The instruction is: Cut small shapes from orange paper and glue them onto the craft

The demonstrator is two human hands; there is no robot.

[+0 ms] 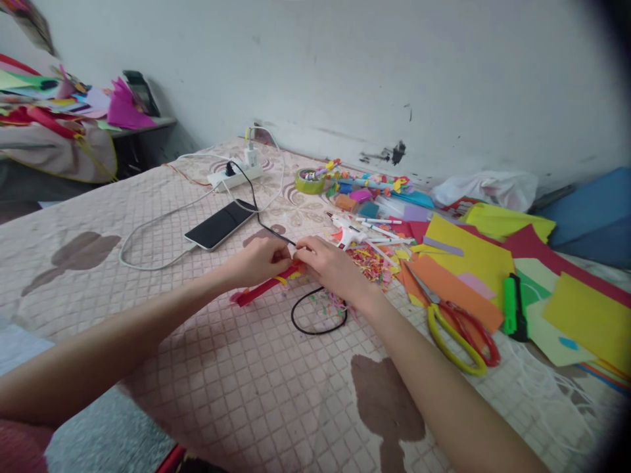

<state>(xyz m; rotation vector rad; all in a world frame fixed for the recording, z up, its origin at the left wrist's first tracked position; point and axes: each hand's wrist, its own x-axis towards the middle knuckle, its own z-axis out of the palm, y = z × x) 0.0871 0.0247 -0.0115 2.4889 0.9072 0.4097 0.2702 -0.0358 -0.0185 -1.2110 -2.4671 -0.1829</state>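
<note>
My left hand (266,257) and my right hand (330,264) meet over the tablecloth, fingertips pinched close together. Between them shows a small red-orange bit of a paper piece, most of it covered by my fingers. A red paper strip (259,289) with a touch of yellow slants down to the left below my hands; whether it joins the pinched piece is unclear. The glue gun's black cord (315,333) passes behind my fingers and loops on the cloth. Just beyond my right hand lies a white glue gun (348,231), beside colourful paper scraps (372,263).
A smartphone (220,225) and a power strip (236,176) with cables lie at the back left. Scissors (458,332), a green cutter (515,307) and coloured paper sheets (463,249) spread on the right. A tape roll (309,182) stands near the wall.
</note>
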